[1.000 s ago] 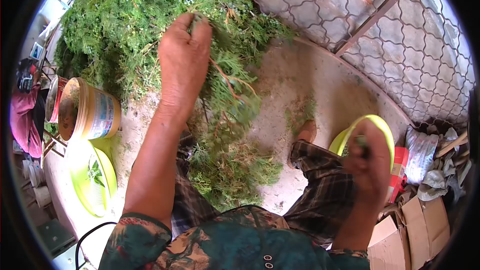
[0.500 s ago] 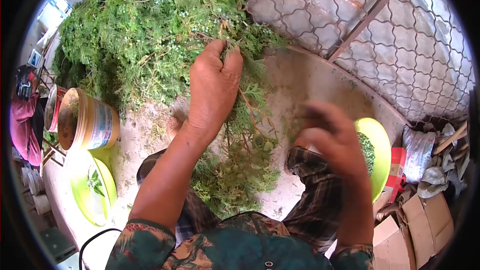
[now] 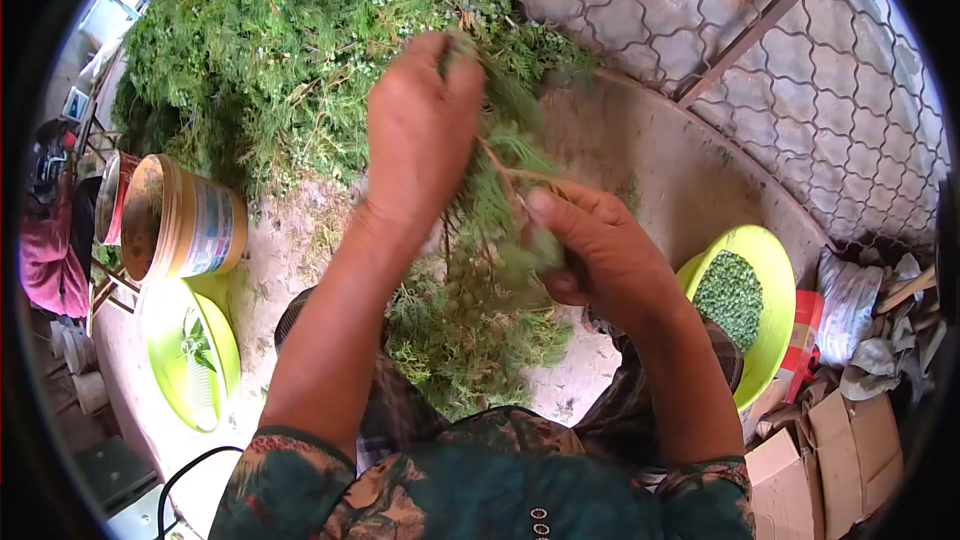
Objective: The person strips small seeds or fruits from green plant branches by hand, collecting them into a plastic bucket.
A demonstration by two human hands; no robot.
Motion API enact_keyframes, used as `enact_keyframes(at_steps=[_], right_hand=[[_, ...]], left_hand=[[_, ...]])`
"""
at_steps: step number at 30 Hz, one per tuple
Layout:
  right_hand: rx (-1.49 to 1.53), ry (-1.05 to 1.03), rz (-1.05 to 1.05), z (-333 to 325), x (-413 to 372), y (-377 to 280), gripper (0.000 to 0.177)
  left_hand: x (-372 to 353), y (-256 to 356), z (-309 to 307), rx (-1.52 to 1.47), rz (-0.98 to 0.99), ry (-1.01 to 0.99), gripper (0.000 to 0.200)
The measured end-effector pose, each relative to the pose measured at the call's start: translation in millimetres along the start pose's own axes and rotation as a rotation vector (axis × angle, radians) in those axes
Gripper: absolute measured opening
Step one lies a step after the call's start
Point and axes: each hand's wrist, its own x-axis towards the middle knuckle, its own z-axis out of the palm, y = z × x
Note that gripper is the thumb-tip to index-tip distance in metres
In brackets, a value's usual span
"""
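My left hand (image 3: 422, 130) is closed around the upper part of a leafy evergreen branch (image 3: 500, 165), held up in front of the big green pile. Lower down on the same branch, my right hand (image 3: 595, 240) pinches a twig between thumb and fingers. Its fingertips are partly hidden by blurred foliage. Bluish-green berries show among the sprigs. Below the hands, between my knees, more cut greenery (image 3: 470, 350) lies on the floor. To the right of my right hand stands a yellow-green basin (image 3: 783, 315) holding many small green berries (image 3: 728, 302).
A heap of evergreen branches (image 3: 270, 60) fills the back left. At left are a yellow bucket (image 3: 165, 220), a red-and-white bucket (image 3: 112, 202) and another yellow-green basin (image 3: 228, 360) with a few leaves. Wire mesh (image 3: 800, 110) borders the back right; cardboard (image 3: 850, 450) lies at lower right.
My right hand has moved left and up from beside the berry basin to the branch and now grips a twig. My left hand has kept its grip and risen slightly.
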Motion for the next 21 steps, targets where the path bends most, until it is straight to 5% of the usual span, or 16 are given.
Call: enact_keyframes(at_steps=[2, 9, 15, 17, 19, 21], right_hand=[[0.533, -0.195, 0.010, -9, 3, 18, 0.022], [0.750, -0.117, 0.014, -9, 8, 30, 0.025], [0.287, -0.078, -0.024, 2, 3, 22, 0.037], [-0.216, 0.140, -0.423, 19, 11, 27, 0.041], [-0.294, 0.236, -0.527, 26, 17, 33, 0.037], [-0.784, 0.274, -0.699, 24, 29, 40, 0.027]], left_hand=[[5, -5, -8, 0.027, -0.031, -0.018, 0.021], [-2, 0, -3, 0.010, -0.055, -0.030, 0.022], [2, -7, -1, 0.067, -0.063, -0.018, 0.021], [-1, -9, 1, 0.100, -0.042, -0.014, 0.021], [-1, -8, 3, 0.158, 0.002, -0.010, 0.020], [4, -12, 2, 0.168, 0.005, 0.020, 0.021]])
